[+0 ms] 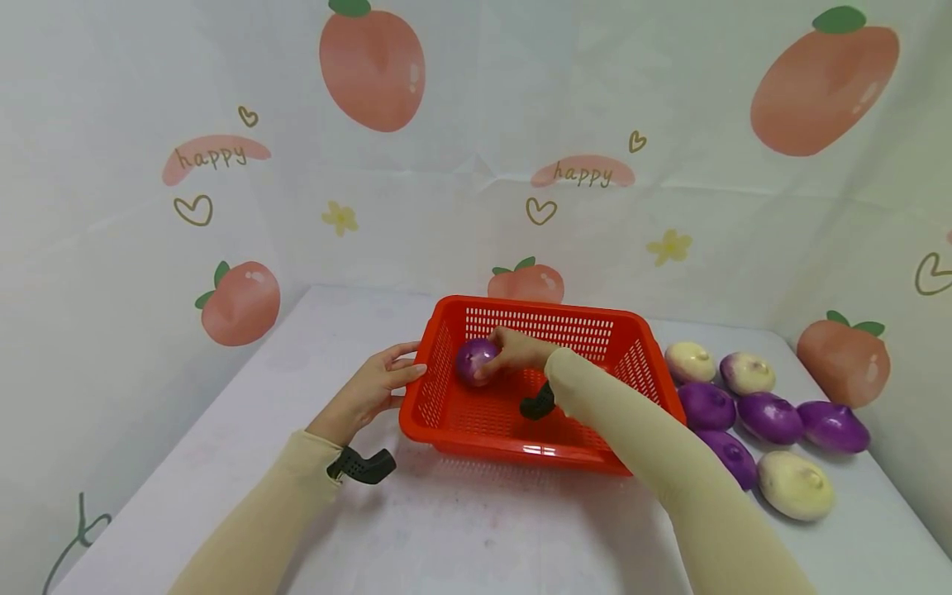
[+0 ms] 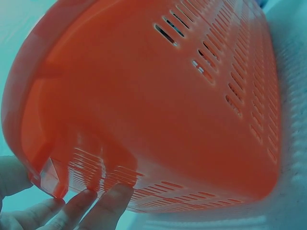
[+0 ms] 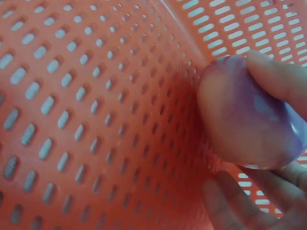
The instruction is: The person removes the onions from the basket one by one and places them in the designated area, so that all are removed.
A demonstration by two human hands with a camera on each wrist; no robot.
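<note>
A red plastic basket [image 1: 521, 446] with slotted walls stands on the white table. My left hand [image 1: 378, 382] holds its left rim. In the left wrist view the thumb is at the rim [image 2: 14, 115] and the fingertips [image 2: 115, 194] touch the outer slotted wall. Inside the basket, at its left end, my right hand [image 1: 516, 351] grips a purple turnip [image 1: 474, 360]. The right wrist view shows this turnip [image 3: 240, 115] purple on one side and pale on the other, with the thumb [image 3: 278, 76] on top and fingers below.
Right of the basket lie several more turnips, among them a purple one [image 1: 769, 417] and a pale one [image 1: 796, 486]. Behind the table [image 1: 476, 537] hangs a white fruit-printed cloth [image 1: 446, 215]. A thin dark cord [image 1: 80, 529] hangs at the lower left.
</note>
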